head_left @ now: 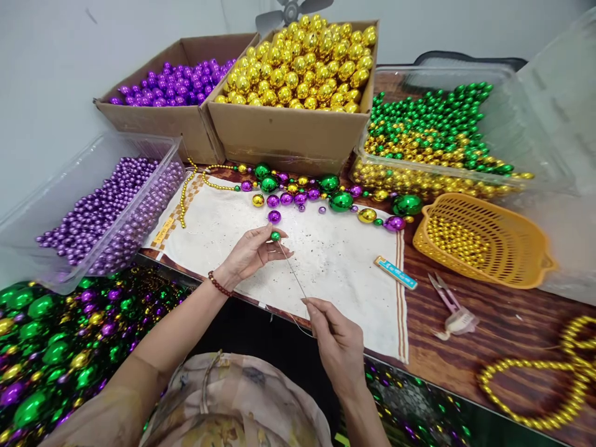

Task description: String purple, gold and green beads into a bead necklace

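Over the white cloth (354,292), my left hand (261,248) pinches a small green bead (275,236) between thumb and fingers. A thin needle (293,271) runs from that bead down to my right hand (333,335), whose thumb and index finger are closed on its lower end. Thread (300,328) trails below the right hand. Just beyond my left fingers sits a purple bead (274,216), close to a loose gold bead (257,200). A strand of mixed green, purple and gold beads (341,201) lies along the cloth's far edge.
Cardboard boxes of purple beads (172,84) and gold beads (298,68) stand at the back. Clear bins hold lilac beads (112,211) on the left and green-and-gold beads (428,130) on the right. An orange basket (521,254), snips (449,304) and a gold bead string (531,366) lie right.
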Demonstrator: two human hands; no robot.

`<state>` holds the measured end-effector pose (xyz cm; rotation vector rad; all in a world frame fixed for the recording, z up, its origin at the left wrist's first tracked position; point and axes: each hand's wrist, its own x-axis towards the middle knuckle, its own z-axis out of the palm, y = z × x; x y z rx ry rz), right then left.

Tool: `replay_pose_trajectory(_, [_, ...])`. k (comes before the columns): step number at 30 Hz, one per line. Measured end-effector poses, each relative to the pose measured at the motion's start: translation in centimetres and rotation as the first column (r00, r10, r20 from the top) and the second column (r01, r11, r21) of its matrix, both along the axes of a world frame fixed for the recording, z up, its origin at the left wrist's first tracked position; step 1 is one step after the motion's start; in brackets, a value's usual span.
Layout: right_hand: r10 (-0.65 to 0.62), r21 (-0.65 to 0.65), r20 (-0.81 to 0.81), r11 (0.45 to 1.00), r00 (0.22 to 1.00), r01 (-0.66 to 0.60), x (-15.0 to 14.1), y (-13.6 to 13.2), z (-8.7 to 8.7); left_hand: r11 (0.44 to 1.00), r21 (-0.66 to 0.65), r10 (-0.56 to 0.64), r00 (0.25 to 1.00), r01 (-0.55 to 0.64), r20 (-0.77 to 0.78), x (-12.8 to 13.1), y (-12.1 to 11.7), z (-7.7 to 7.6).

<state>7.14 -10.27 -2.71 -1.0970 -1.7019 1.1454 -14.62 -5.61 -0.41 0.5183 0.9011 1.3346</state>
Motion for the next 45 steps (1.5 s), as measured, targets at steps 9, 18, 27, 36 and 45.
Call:
replay_pose_trajectory(9, [-0.104,-0.371,-0.272,0.929,0.957,-0.004,-1.7,0.1,-2.2,0.976,0.183,0.215,0.429,-0.115,-0.877,-1.9,2.7,-1.8])
replay_pose_trajectory(18, [-0.055,-0.450,-0.327,0.887,0.944,-0.104,-1.8,-0.7,-2.8,0.993,0.120,0.119,-0.128,-0.002,-0.985,-2.3,6.3,-3.5])
replay_pose_trajectory(27, [-0.129,-0.316,-0.272,0.948,0.953,0.038,-0.7,-0.1,-2.8,0.985,0.173,0.048,0.967,-0.004,-0.252,-2.2,3.2,-0.1])
replay_pose_trajectory(36, [-0.116,-0.254,-0.276,0.966,0.954,0.044,-1.1,-0.8,-2.4,0.951,0.306,0.182,0.885,-0.048,-0.429,-0.5,1.5,1.7])
replay_pose_trajectory(45, [-0.140,-0.276,-0.312,0.960,0.940,0.051,-1.5,-1.5,-2.8,0.886,0.460,0.351,0.738,-0.062,-0.576,0.2,0.8,2.5])
